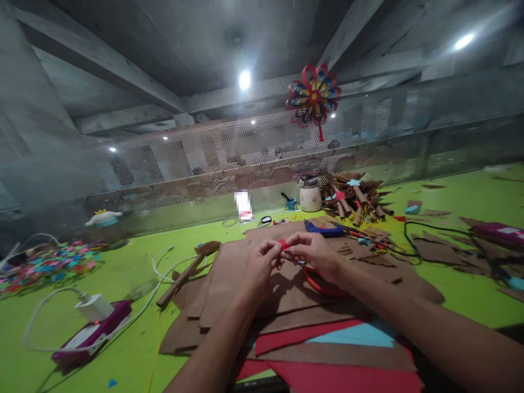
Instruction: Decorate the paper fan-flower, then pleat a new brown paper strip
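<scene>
Between my two hands, above a stack of brown paper (233,273), is a small red piece (283,244). The fingers of my left hand (268,255) pinch it from the left. My right hand (313,254) pinches its right side. Scissors with orange-red handles (323,286) lie under my right hand, their metal part showing below the fingers. A blue-handled tool (325,229) rests just behind my right hand. Red sheets (344,374) and a light blue sheet (356,334) lie at the near edge, between my forearms.
Colourful paper stars (61,267) are heaped at the left, near a purple power strip (94,333) with a white cable. Behind stand a light bottle (310,195) and a pile of rolled brown paper (356,199). Brown scraps (442,251) and a black cable lie at the right.
</scene>
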Motion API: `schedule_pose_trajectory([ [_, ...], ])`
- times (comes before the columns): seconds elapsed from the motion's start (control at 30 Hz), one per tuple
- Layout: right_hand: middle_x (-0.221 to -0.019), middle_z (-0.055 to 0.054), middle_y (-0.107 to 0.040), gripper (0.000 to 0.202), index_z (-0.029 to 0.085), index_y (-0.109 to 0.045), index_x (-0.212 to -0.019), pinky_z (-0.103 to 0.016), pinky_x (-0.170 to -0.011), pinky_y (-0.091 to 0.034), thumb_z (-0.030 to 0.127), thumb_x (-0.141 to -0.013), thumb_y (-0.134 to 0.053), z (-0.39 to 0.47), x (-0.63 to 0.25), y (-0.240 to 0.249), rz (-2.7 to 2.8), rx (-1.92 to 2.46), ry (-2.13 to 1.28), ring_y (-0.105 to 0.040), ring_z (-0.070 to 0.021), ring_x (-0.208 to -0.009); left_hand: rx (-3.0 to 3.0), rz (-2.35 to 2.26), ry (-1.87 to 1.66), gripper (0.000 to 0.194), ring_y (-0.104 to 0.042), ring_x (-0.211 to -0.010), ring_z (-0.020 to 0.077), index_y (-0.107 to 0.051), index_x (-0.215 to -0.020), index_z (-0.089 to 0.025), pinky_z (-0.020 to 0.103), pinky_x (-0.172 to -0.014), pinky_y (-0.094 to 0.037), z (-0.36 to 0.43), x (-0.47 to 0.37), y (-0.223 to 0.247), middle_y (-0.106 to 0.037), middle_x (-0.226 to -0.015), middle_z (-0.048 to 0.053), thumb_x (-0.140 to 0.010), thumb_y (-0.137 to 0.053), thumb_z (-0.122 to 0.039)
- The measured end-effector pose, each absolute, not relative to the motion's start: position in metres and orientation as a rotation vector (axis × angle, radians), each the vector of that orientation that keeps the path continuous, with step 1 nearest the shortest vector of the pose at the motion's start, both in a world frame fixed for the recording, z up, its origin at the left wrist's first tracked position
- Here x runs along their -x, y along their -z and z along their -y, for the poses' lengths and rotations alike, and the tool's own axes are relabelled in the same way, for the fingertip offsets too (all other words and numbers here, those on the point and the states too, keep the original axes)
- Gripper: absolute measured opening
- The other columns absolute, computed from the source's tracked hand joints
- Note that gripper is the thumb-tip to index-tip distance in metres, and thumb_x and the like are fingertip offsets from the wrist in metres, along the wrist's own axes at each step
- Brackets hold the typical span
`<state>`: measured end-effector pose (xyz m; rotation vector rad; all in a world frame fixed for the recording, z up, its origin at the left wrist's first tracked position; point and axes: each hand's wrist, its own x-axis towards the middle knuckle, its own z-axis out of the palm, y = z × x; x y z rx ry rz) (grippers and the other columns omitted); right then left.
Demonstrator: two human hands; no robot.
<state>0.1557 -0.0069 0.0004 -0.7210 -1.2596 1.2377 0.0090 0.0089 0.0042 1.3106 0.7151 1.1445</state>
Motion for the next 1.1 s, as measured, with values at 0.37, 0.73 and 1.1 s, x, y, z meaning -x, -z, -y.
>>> schedule_pose_trajectory([
  [0.37,-0.069,-0.004,-0.064,0.022,0.012,-0.064,-0.074,-0.024,-0.056,-0.039,0.025,-0.060,-0.075,0.0029,-0.1585,0.0040,1.151,0.681,-1.434,-0.055,-0.0106,-0.060,-1.306,-0.716,-1.211,0.025,-0.049,-0.054,0.0093,-0.060,-0.074,-0.014,0.020,-0.050,-0.036,-0.0098,-0.0106,-0.0051,-0.059,-0.064,0.003,-0.064,-0.071,-0.034],
  [0.73,-0.053,0.002,-0.055,0.031,0.013,-0.060,-0.065,-0.023,-0.048,-0.038,0.043,-0.066,-0.068,0.0057,-0.1532,0.0003,1.343,0.864,-1.152,-0.046,-0.0080,-0.047,-1.285,-0.721,-1.246,0.024,-0.052,-0.062,0.0119,-0.061,-0.074,-0.013,0.022,-0.055,-0.039,-0.0136,-0.0089,-0.0039,-0.059,-0.068,0.004,-0.064,-0.072,-0.031],
  [1.1,-0.054,0.001,-0.057,0.032,0.012,-0.062,-0.069,-0.023,-0.049,-0.039,0.043,-0.067,-0.068,0.0062,-0.1555,-0.0006,1.453,0.840,-1.123,-0.048,-0.0081,-0.048,-1.134,-0.688,-1.250,0.033,-0.054,-0.061,0.0089,-0.059,-0.083,-0.014,0.020,-0.058,-0.042,-0.0112,-0.0076,-0.0057,-0.060,-0.071,0.001,-0.057,-0.078,-0.022],
])
